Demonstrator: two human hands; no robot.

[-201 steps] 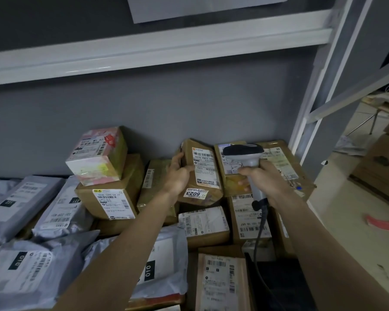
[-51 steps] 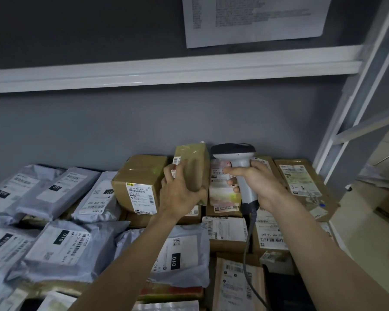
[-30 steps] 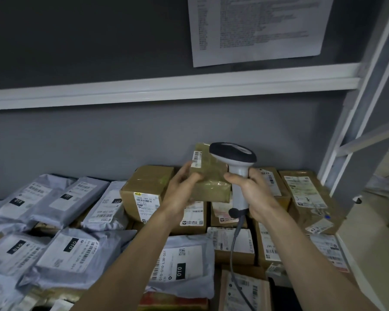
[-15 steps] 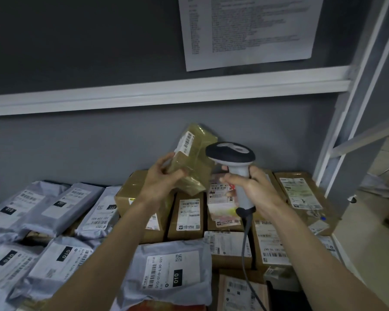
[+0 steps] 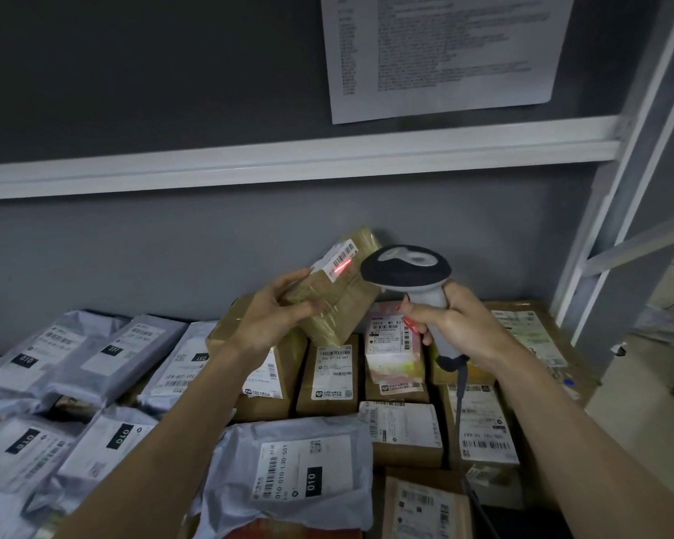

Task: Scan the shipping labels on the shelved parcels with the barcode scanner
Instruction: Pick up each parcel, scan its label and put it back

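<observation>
Centre of the frame: the left hand grasps a small tape-wrapped brown parcel, held tilted above the shelved stock, with its white barcode label at the upper end crossed by a red scan line. Just right of the parcel, the right hand is curled round the grip of the grey barcode scanner, whose dark head faces the label and whose cable hangs down toward the lower frame. Below the hands lie cardboard boxes at centre and right and grey mailer bags at left and bottom, labels up.
</observation>
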